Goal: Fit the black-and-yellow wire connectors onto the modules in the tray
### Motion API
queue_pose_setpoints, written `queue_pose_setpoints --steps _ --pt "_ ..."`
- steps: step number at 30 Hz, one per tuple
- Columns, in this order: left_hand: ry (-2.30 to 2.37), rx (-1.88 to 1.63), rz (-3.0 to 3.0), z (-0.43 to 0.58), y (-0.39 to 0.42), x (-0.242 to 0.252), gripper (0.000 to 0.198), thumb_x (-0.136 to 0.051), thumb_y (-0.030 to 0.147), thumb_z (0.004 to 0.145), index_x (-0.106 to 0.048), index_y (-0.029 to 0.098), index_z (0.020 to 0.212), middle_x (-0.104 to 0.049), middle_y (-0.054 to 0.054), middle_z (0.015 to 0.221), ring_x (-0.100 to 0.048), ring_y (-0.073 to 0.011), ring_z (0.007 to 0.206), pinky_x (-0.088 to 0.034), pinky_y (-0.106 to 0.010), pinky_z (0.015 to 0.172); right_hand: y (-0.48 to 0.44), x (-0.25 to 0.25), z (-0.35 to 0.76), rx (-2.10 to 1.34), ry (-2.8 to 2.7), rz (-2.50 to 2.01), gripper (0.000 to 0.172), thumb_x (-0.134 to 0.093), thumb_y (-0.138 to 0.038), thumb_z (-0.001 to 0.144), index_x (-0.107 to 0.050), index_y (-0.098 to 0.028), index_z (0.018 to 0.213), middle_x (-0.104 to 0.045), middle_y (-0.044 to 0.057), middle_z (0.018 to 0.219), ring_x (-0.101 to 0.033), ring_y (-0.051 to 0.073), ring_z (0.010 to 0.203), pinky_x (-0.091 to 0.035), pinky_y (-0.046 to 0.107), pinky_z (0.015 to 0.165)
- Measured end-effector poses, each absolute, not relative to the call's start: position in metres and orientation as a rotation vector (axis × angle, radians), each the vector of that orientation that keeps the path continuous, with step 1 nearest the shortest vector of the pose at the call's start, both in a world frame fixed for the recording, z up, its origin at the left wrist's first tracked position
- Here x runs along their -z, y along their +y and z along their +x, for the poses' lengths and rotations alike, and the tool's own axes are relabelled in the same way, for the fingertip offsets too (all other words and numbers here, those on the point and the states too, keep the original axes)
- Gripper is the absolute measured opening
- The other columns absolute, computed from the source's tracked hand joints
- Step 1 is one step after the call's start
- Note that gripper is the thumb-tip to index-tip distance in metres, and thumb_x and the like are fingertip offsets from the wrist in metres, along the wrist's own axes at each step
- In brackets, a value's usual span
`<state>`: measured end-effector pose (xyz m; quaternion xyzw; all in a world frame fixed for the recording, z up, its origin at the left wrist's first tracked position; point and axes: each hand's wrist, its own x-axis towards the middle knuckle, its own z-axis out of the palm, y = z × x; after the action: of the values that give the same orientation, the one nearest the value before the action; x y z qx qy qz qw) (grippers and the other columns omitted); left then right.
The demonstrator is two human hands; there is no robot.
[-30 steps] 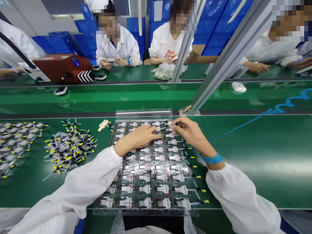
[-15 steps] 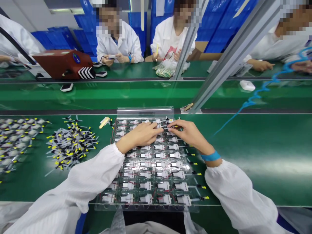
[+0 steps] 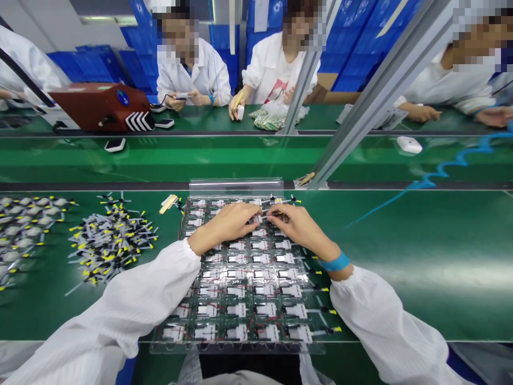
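Note:
A clear plastic tray [image 3: 236,188] lies before me, its pockets holding rows of small white modules [image 3: 237,310] with thin red wires. Near its far end, my left hand [image 3: 230,222] has thumb and fingers closed on a small white module [image 3: 256,218], mostly covered by the fingers. Just right of it, the fingertips of my right hand [image 3: 298,227] pinch together beside that module's thin grey strip; what exactly they grip is too small to make out. Grey strips with yellow tabs [image 3: 335,329] stick out past the tray's right side.
Left of the tray sits a heap of black-and-grey strips with yellow tabs [image 3: 114,238]. Round white parts [image 3: 32,232] are spread farther left. A yellow-and-white piece [image 3: 169,203] lies by the tray's far corner. A metal post [image 3: 360,101] and coiled blue cord [image 3: 441,174] stand right. Co-workers sit opposite.
Both hands have shifted slightly left and nearer to me, and a white module now shows between the left fingers. Across the line, a co-worker's hand has reached down to a small white object.

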<state>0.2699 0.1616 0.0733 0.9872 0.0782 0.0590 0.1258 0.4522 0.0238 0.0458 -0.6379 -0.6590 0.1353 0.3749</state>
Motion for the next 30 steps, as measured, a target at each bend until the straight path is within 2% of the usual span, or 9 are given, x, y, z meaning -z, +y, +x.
queue_pose_setpoints --steps 9,30 --pt "0.263 -0.141 2.839 0.2709 0.1610 -0.0719 0.028 -0.057 0.032 0.098 -0.066 0.017 0.120 -0.073 -0.009 0.111 -0.068 -0.0234 0.098 -0.050 -0.034 0.080 0.0273 -0.0412 0.4509 -0.384 -1.677 -1.669 0.008 -0.068 -0.017 0.092 -0.074 -0.023 0.094 -0.075 0.001 0.091 -0.065 0.018 0.075 -0.048 0.030 0.070" --pt "0.248 -0.148 2.878 0.2729 0.1618 -0.0668 0.026 -0.058 0.032 0.098 -0.069 0.017 0.116 -0.073 -0.007 0.104 -0.067 -0.0214 0.092 -0.047 -0.031 0.074 0.0277 -0.0390 0.4508 -0.379 -1.703 -1.641 0.009 -0.065 -0.017 0.094 -0.073 -0.022 0.092 -0.071 0.002 0.089 -0.063 0.018 0.080 -0.045 0.030 0.071"
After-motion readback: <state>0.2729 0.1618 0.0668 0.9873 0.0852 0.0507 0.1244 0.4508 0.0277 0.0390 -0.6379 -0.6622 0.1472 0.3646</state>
